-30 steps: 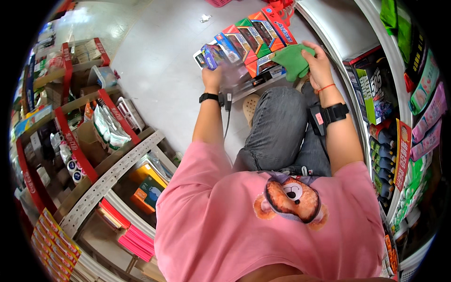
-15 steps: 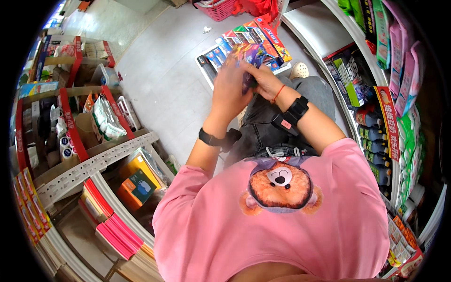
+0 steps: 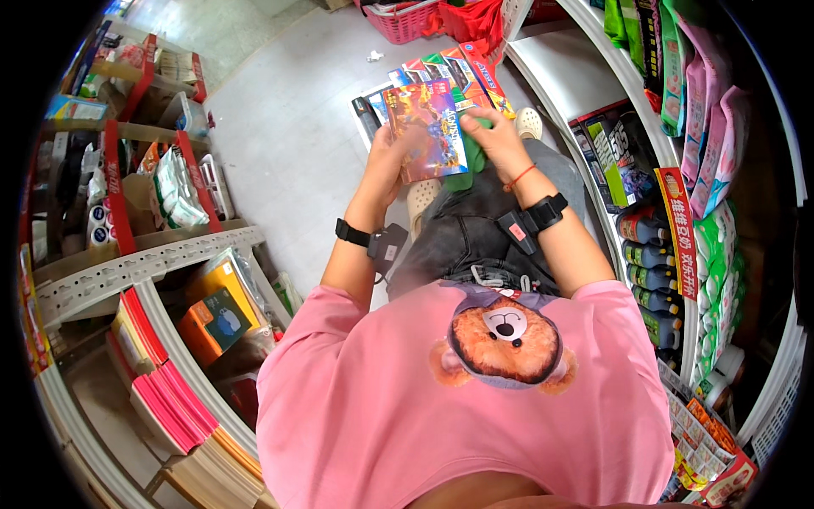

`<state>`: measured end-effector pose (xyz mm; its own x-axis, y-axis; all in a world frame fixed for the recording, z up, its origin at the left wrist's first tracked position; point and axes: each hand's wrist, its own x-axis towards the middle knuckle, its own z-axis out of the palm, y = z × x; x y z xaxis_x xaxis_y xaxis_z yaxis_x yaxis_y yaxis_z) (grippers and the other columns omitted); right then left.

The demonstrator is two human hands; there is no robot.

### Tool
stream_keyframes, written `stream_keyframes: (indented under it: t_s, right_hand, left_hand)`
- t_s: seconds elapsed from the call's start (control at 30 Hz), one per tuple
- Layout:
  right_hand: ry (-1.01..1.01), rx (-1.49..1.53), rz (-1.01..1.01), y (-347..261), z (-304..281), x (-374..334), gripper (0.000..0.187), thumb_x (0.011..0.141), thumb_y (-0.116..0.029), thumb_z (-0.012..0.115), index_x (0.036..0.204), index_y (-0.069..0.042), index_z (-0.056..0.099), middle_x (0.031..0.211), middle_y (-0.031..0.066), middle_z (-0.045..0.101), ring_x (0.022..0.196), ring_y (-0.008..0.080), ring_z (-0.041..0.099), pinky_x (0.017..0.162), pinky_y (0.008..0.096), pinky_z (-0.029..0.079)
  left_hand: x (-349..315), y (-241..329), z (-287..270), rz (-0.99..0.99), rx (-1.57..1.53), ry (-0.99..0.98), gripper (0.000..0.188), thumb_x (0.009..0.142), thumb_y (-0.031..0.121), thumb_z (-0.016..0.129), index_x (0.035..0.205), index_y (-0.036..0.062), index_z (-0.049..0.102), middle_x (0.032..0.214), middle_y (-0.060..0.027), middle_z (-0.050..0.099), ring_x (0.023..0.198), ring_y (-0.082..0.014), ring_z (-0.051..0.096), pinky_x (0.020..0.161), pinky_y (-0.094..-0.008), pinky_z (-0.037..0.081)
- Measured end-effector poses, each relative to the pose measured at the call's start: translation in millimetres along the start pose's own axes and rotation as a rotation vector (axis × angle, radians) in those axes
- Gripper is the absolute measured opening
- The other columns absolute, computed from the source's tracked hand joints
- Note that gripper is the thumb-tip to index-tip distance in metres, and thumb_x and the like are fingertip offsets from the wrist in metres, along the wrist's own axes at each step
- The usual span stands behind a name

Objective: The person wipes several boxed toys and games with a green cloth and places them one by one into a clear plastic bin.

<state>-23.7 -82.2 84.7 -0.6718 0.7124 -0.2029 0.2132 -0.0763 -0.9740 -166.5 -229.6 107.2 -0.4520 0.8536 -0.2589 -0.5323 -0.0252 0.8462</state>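
My left hand [image 3: 388, 165] grips a flat, colourful illustrated box [image 3: 422, 127] by its left edge, thumb on top, with the printed face turned up. In my right hand [image 3: 498, 146] is a soft green cloth [image 3: 471, 157], pinched under the thumb just beside the box's right edge. Part of the cloth hangs down over my knees, and the box hides some of it. Beyond my hands, several boxed toys [image 3: 458, 72] in red, green and yellow packaging lie on a low surface, partly covered by the held box.
At the far side stands a pink basket [image 3: 405, 24] beside a red bag [image 3: 475, 21]. Shelves with bagged goods [image 3: 180, 191] and notebooks [image 3: 174, 411] line my left. To the right are dark bottles [image 3: 655, 280] and hanging packs [image 3: 708, 127]. A metal shelf [image 3: 568, 64] borders the floor.
The box, blurred between both hands before, now lies face up in my left hand. My right hand has moved apart to the right, and the green cloth shows in it.
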Motion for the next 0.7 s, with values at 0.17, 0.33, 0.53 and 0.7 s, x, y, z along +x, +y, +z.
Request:
stream_keyframes:
  t_s: [0.17,0.33,0.53,0.7]
  right_hand:
    - [0.189,-0.185,-0.291,16,-25,16,0.039,0.083,-0.014,0.070,0.118,-0.002,0.057,0.109,0.0086,0.061,0.098,0.0147,0.058,0.085,0.0275,0.048]
    - [0.199,-0.482,-0.561,-19,-1,13,0.040,0.077,-0.001,0.063,0.116,-0.007,0.058,0.113,0.0127,0.059,0.107,0.0271,0.057,0.094,0.0349,0.044]
    - [0.127,-0.437,-0.639,-28,28,14,0.047,0.075,0.002,0.060,0.122,-0.006,0.054,0.116,0.0169,0.057,0.109,0.0339,0.054,0.096,0.0389,0.043]
    - [-0.113,-0.428,-0.816,-13,50,26,0.041,0.078,-0.005,0.063,0.119,-0.007,0.058,0.118,0.0131,0.059,0.111,0.0317,0.055,0.098,0.0389,0.042]
  left_hand:
    - [14,-13,8,0.027,0.209,0.059,0.025,0.089,0.018,0.060,0.107,0.0021,0.055,0.093,-0.0024,0.058,0.081,-0.0090,0.057,0.063,-0.0256,0.049]
    - [36,-23,6,0.025,0.175,0.072,0.028,0.093,0.022,0.055,0.111,-0.0003,0.050,0.098,-0.0059,0.059,0.089,-0.0123,0.058,0.073,-0.0284,0.048]
    - [39,-4,5,-0.018,0.198,0.264,0.032,0.096,0.024,0.052,0.115,-0.0011,0.049,0.103,-0.0090,0.061,0.094,-0.0151,0.061,0.081,-0.0308,0.052]
    - [52,-27,-31,0.015,0.027,0.212,0.035,0.099,0.028,0.047,0.117,-0.0016,0.049,0.107,-0.0126,0.061,0.095,-0.0211,0.064,0.083,-0.0332,0.054]
